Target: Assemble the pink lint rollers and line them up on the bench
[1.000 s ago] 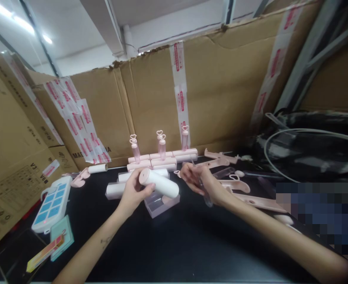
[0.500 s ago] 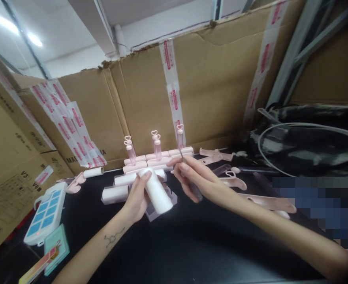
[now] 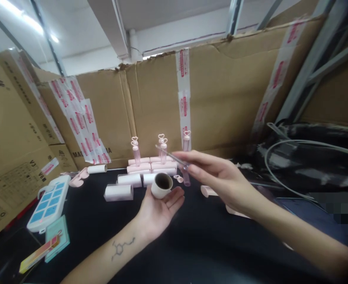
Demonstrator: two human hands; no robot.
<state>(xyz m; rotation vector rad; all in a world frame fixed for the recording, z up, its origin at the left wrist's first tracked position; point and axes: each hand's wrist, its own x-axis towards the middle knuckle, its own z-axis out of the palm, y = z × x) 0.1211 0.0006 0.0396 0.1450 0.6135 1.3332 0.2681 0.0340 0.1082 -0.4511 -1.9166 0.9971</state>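
Note:
My left hand (image 3: 160, 215) is palm up with its fingers stretched out, bearing a white roll (image 3: 158, 190) whose hollow brown core faces me. The thumb side of the hand lies against the roll. Above it and to the right, my right hand (image 3: 212, 173) pinches a thin pointed metal tool (image 3: 171, 156), its tip towards the upper left, clear of the roll. The lower end of this tool is hidden by the fingers. Beyond the hands, white rolls (image 3: 119, 192) lie in clear sleeves, with pink rolls (image 3: 138, 169) behind them.
Pink tubes with heart-shaped tops (image 3: 136, 154) stand against the cardboard wall (image 3: 153, 98). On the left are a power strip (image 3: 49, 203), a teal card (image 3: 58, 238) and a pink handle with a white roll (image 3: 96, 169). Pink parts (image 3: 209, 191) lie partly behind my right arm.
The white roll has turned so that its hollow end faces me, and my left fingers have opened out beneath it. The tool in my right hand now slants up and left. The view has shifted.

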